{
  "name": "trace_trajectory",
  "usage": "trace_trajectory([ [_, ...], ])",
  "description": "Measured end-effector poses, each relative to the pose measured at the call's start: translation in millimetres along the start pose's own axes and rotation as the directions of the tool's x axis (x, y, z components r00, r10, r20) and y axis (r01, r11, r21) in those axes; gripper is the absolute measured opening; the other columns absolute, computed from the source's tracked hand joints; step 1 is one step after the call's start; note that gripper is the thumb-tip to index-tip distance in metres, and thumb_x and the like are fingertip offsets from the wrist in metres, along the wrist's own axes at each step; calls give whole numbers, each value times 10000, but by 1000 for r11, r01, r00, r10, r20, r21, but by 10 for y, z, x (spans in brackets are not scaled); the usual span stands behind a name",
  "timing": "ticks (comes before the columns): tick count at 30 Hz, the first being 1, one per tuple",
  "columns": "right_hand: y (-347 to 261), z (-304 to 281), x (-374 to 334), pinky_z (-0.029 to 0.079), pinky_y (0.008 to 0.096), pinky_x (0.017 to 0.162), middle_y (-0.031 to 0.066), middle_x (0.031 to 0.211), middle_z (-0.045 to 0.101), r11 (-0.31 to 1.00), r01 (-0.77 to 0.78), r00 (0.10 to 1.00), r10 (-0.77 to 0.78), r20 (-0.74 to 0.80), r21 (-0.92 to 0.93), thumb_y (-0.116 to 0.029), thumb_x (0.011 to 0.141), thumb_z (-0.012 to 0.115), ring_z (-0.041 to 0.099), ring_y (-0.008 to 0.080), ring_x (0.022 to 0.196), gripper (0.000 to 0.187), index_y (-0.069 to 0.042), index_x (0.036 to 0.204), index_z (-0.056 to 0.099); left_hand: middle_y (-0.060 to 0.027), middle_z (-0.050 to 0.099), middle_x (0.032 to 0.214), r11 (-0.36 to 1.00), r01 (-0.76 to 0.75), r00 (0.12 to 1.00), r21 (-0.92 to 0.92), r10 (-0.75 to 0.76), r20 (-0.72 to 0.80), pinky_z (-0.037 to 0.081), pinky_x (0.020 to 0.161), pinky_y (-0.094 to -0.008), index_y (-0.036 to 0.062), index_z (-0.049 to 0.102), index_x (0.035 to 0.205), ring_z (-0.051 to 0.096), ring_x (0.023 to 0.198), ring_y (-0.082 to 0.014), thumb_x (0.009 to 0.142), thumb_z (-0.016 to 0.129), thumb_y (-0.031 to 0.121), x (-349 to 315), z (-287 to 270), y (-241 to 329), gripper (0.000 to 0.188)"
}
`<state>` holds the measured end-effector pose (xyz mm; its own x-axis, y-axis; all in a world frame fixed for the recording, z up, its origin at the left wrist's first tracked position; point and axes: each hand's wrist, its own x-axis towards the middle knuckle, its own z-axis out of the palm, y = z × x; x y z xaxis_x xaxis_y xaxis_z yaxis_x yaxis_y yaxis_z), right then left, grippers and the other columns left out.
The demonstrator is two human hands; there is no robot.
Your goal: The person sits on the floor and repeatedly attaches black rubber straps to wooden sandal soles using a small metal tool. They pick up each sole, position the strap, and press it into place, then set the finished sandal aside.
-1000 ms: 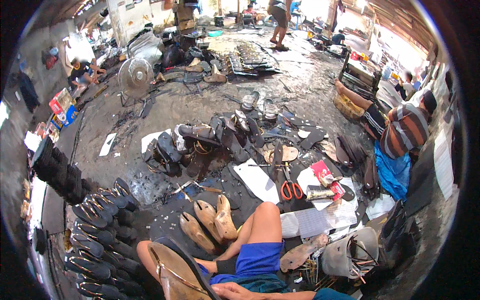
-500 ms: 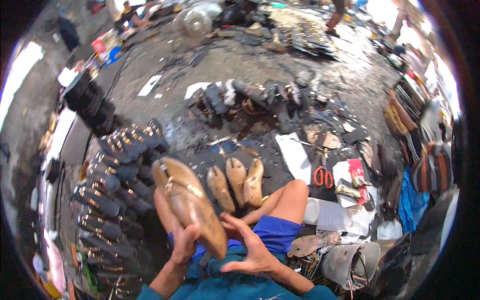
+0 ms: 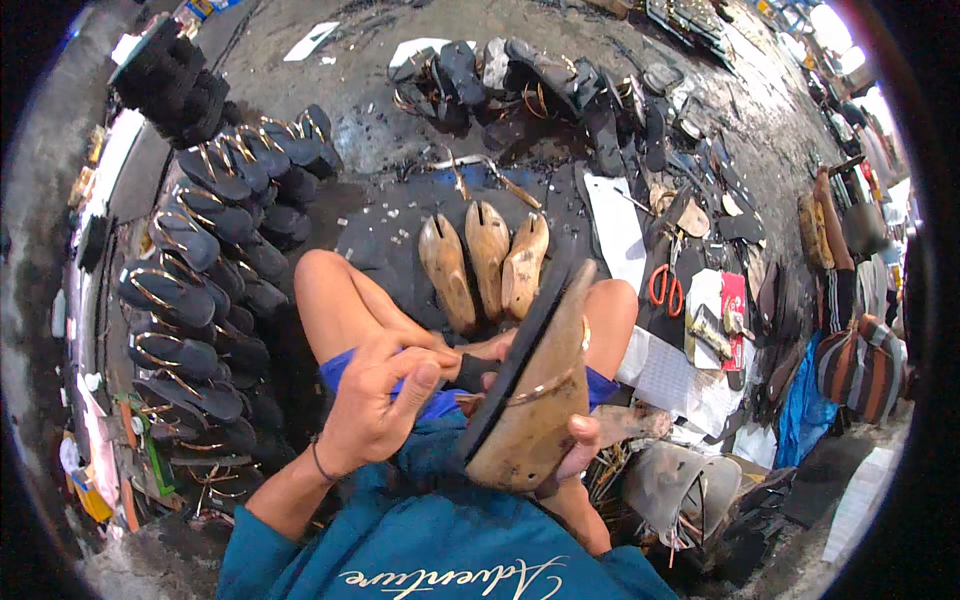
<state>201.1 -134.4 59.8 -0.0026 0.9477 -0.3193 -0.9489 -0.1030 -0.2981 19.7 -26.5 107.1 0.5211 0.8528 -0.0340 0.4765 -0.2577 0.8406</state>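
Note:
My right hand [image 3: 578, 452] grips a sandal mounted on a wooden shoe last [image 3: 535, 390], black sole edge facing left, a gold strap across it. It is held tilted over my lap. My left hand [image 3: 385, 395] is beside the sandal, fingers curled around a small dark object at its sole edge. Three bare wooden lasts [image 3: 482, 262] lie side by side on the ground just beyond my knees.
Rows of finished black sandals with gold straps [image 3: 205, 270] line the left side. Red-handled scissors [image 3: 664, 290], papers and tools lie to the right. More black sandals [image 3: 540, 85] are heaped ahead. A seated person in a striped shirt [image 3: 858, 350] is at the right.
The view has tilted down toward my lap. The sandal on the last has shifted from my left side to my right hand, and my left hand has closed in on its sole edge.

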Motion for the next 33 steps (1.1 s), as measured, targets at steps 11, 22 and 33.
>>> trace_trajectory([
  [11,-109,-119,-821,502,564,1017,321,1375,527,983,-37,972,77,-223,179,-246,726,573,603,450,1173,847,60,1478,333,21,367,760,656,505,831,-561,-192,522,332,625,-268,47,457,840,332,709,-73,1087,450,247,-668,433,105,318],
  [22,-151,221,-772,372,517,1132,242,1456,476,988,-98,990,110,-91,123,-227,707,658,503,382,1310,959,1,1547,253,61,482,841,432,594,795,-678,-190,576,323,640,-228,91,599,1021,368,714,-45,1035,565,353,-891,436,-237,264],
  [33,-107,-198,311,344,409,1139,133,1438,451,767,-18,991,100,93,-641,-157,813,812,452,253,1327,942,5,1529,220,-133,452,1502,489,531,848,-692,-313,429,402,1129,-451,81,278,1577,459,1369,-289,998,583,139,-310,277,-503,657],
])
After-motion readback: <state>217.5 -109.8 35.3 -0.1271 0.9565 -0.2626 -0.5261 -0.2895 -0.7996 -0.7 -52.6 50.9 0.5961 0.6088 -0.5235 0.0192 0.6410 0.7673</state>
